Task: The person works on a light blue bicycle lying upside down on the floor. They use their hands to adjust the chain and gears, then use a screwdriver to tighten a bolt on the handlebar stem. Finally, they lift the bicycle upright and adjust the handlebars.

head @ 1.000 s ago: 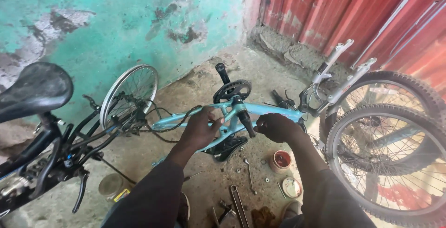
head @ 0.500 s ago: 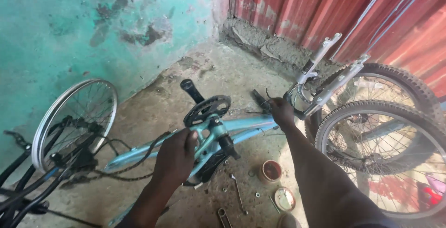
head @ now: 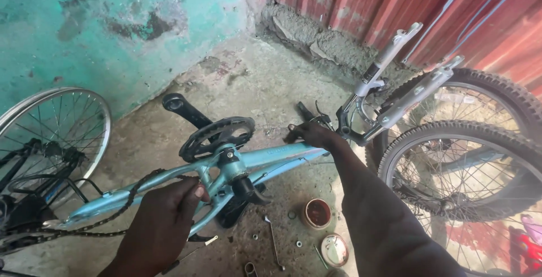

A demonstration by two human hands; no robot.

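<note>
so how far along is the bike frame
Done: front wheel is off, the fork sticks up bare; crank and chainring sit on the frame. In hand: left hand grips the frame near the slack chain, right hand at the head end. Left: chain hangs loose, wrench and small parts lie on the floor.

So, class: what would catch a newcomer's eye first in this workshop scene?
The light-blue bicycle frame lying across the middle of the concrete floor, its black chainring facing up. The left hand grips its rear stays and the right hand its front end. Behind stand a turquoise wall and red corrugated sheeting.
</note>
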